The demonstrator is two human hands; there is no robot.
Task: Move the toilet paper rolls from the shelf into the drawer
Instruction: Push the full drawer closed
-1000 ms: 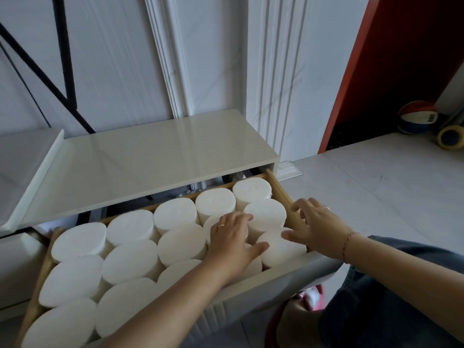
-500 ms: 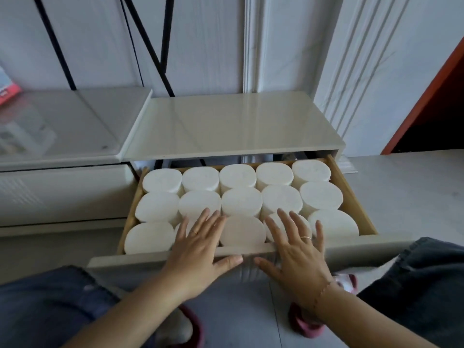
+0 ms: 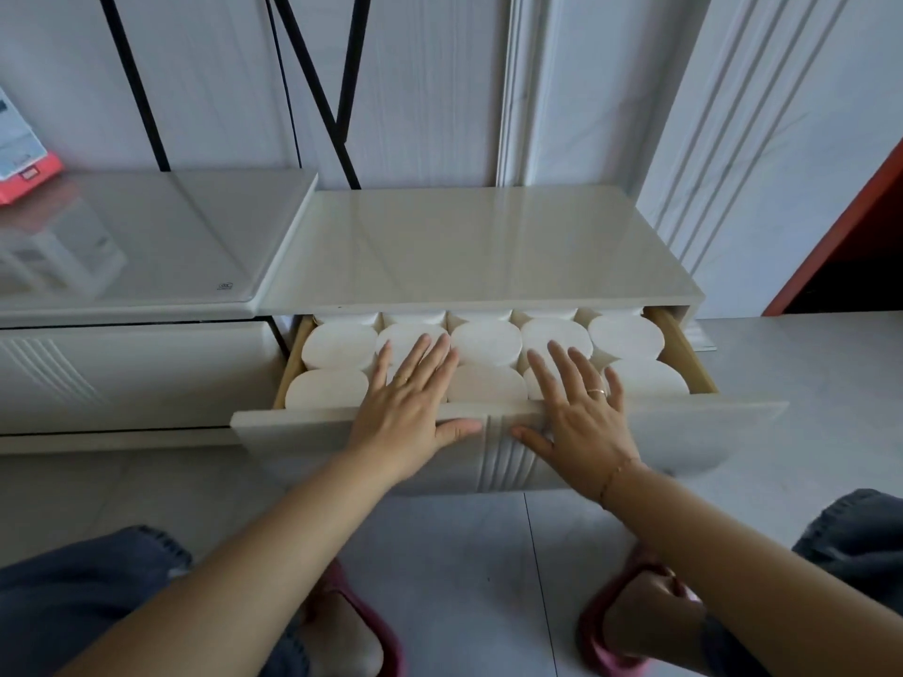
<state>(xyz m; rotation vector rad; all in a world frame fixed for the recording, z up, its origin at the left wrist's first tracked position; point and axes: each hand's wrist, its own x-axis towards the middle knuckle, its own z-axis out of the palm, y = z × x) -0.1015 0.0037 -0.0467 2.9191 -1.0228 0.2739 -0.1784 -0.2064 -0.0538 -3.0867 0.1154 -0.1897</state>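
Several white toilet paper rolls (image 3: 486,343) stand upright in rows inside the cream drawer (image 3: 684,427), and the back row is partly under the cabinet top. My left hand (image 3: 405,412) lies flat over the drawer's front edge, fingers spread across the rolls, thumb on the drawer front. My right hand (image 3: 576,412) lies the same way a little to the right, a ring on one finger. Neither hand holds anything. The shelf top (image 3: 469,246) above the drawer is bare.
A lower glass-topped cabinet (image 3: 146,246) adjoins on the left, with a red and white box (image 3: 19,153) at its far left. Black metal rods (image 3: 312,85) cross the white panelled wall. My knees and red slippers (image 3: 630,623) are on the tiled floor below.
The drawer has slid partway in, so the back row of rolls is now under the cabinet top. Both hands have moved forward with the drawer front.
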